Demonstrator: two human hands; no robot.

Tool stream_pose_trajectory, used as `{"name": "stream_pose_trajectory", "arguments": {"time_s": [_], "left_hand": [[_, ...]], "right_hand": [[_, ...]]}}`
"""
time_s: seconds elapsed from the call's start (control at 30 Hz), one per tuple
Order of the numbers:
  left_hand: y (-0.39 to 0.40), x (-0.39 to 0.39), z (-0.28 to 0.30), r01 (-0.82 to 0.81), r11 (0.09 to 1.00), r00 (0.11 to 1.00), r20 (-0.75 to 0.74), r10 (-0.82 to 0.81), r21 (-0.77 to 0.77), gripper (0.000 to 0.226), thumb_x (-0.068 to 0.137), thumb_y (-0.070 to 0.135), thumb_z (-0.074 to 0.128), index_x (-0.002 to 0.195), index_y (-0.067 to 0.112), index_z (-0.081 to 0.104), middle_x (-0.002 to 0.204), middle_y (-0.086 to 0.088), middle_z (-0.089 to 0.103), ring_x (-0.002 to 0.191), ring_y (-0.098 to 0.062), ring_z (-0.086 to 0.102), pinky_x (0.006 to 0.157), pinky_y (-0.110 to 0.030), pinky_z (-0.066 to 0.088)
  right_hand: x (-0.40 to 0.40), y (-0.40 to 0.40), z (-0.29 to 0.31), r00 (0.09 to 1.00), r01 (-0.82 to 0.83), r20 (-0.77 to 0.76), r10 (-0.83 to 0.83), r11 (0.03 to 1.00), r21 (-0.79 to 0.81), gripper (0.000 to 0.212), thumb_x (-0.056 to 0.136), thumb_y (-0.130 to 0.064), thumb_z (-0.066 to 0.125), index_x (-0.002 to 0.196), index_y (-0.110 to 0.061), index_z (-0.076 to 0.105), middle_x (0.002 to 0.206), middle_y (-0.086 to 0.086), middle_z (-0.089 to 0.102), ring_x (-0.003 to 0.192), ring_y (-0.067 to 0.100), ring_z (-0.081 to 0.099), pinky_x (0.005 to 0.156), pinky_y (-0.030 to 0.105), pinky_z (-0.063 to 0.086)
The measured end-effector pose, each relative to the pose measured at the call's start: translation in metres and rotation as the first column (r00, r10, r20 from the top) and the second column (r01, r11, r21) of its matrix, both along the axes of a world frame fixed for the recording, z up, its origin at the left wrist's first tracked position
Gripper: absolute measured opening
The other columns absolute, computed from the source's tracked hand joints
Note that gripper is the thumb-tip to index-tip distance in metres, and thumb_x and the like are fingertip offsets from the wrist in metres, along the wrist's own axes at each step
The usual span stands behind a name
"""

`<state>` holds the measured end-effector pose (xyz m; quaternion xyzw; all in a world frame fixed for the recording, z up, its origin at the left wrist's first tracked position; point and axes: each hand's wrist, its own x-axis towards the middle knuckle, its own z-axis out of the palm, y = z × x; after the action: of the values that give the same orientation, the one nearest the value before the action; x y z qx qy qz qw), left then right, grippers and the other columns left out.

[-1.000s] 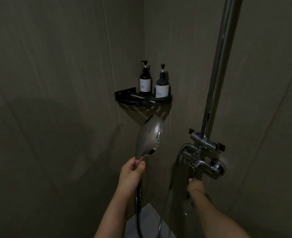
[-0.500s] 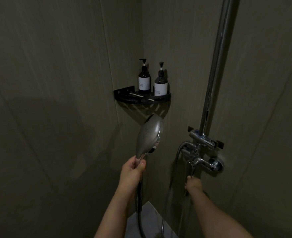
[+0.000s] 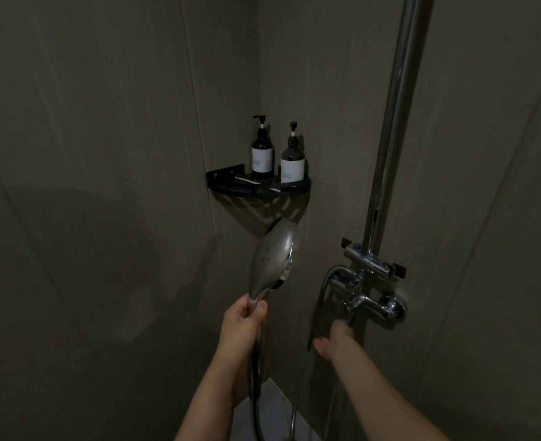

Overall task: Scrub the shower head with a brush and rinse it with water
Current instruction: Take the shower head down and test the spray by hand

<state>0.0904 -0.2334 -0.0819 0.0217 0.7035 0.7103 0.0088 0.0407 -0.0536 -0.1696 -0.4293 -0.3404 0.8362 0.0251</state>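
Head view shows the left hand (image 3: 242, 323) raised, its grip wrapped around the handle of the silver oval shower head (image 3: 274, 257), held upright just below the black corner shelf (image 3: 259, 186) with two dark pump bottles (image 3: 277, 157). To the right, the right hand (image 3: 334, 340) reaches up to the chrome mixer tap (image 3: 371, 297), thumb spread out; its fingers are hidden, so its grip cannot be told.
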Motion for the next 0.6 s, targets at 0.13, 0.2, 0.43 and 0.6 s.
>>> {"name": "stream_pose_trajectory", "arguments": {"time_s": [0.13,0.2,0.43,0.6], "left_hand": [[0.0,-0.002,-0.003,-0.006,1.0,1.0,0.028,0.006,0.009,0.023,0.091,0.006,0.054,0.069,0.01,0.048,0.07,-0.011,0.047,0.072,-0.02,0.043,0.069,-0.031,0.035],[-0.001,-0.004,-0.004,-0.015,1.0,1.0,0.023,0.015,-0.014,0.023,0.091,0.006,0.055,0.069,0.01,0.048,0.069,-0.01,0.046,0.071,-0.02,0.042,0.069,-0.031,0.034],[-0.001,-0.004,-0.002,-0.021,0.999,1.0,0.009,0.021,-0.032,0.025,0.091,0.006,0.054,0.067,0.01,0.048,0.066,-0.005,0.045,0.067,-0.016,0.041,0.063,-0.027,0.032],[-0.001,-0.006,-0.002,-0.029,1.0,0.999,0.035,0.029,-0.001,0.028,0.09,0.006,0.055,0.064,0.011,0.047,0.065,-0.007,0.047,0.066,-0.017,0.043,0.065,-0.029,0.035]], "right_hand": [[-0.012,-0.015,0.025,0.992,-0.017,-0.128,0.004,0.994,-0.104,0.045,0.101,-0.039,0.028,0.125,-0.007,0.049,0.101,0.02,0.058,0.091,0.031,0.057,0.092,0.039,0.043],[-0.015,-0.017,0.039,0.979,-0.046,-0.201,0.027,0.995,-0.09,0.055,0.101,-0.042,0.022,0.132,-0.004,0.048,0.127,0.019,0.055,0.115,0.032,0.054,0.09,0.034,0.041],[-0.013,-0.022,0.064,0.918,-0.131,-0.391,0.063,0.98,-0.149,0.055,0.101,-0.043,0.026,0.134,-0.003,0.045,0.141,0.016,0.047,0.132,0.029,0.044,0.104,0.036,0.036],[-0.012,-0.024,0.063,0.904,-0.154,-0.423,0.062,0.97,-0.186,0.058,0.1,-0.045,0.026,0.135,-0.002,0.044,0.14,0.018,0.048,0.131,0.03,0.046,0.093,0.036,0.04]]}}
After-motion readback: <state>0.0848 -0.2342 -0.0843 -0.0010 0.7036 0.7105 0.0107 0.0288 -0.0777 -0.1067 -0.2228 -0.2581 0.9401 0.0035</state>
